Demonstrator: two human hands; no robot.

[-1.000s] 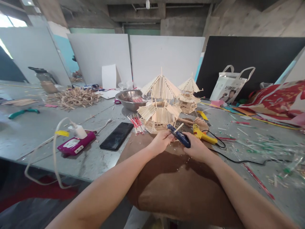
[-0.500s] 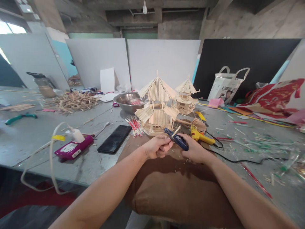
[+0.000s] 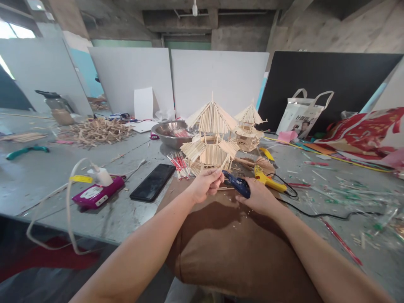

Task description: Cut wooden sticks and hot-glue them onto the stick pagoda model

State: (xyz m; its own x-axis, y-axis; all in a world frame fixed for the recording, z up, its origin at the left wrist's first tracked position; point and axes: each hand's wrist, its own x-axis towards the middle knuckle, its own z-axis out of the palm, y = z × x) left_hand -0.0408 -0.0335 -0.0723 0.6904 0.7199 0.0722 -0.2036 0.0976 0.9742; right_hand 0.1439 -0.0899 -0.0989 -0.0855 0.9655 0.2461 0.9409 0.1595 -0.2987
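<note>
My right hand (image 3: 258, 197) grips a blue-handled cutter (image 3: 237, 184) just above the brown cloth (image 3: 227, 244) on my lap. My left hand (image 3: 204, 184) is closed beside the cutter's tip, fingers pinched; what it holds is hidden. Straight behind both hands stands a two-tier pavilion model of wooden sticks (image 3: 211, 136) on the grey table (image 3: 41, 176), with a smaller stick pavilion (image 3: 249, 126) to its right.
A yellow glue gun (image 3: 268, 179) with a black cord lies right of my hands. A black phone (image 3: 153, 182), a magenta power strip (image 3: 97, 192), red-tipped sticks (image 3: 179, 162), a steel bowl (image 3: 172, 132) and a stick pile (image 3: 97, 130) lie left. Scraps litter the right side.
The stick that poked up from the cutter's jaws no longer shows. My left hand has risen slightly and closed in at the cutter's tip; the right hand stays on the handles.
</note>
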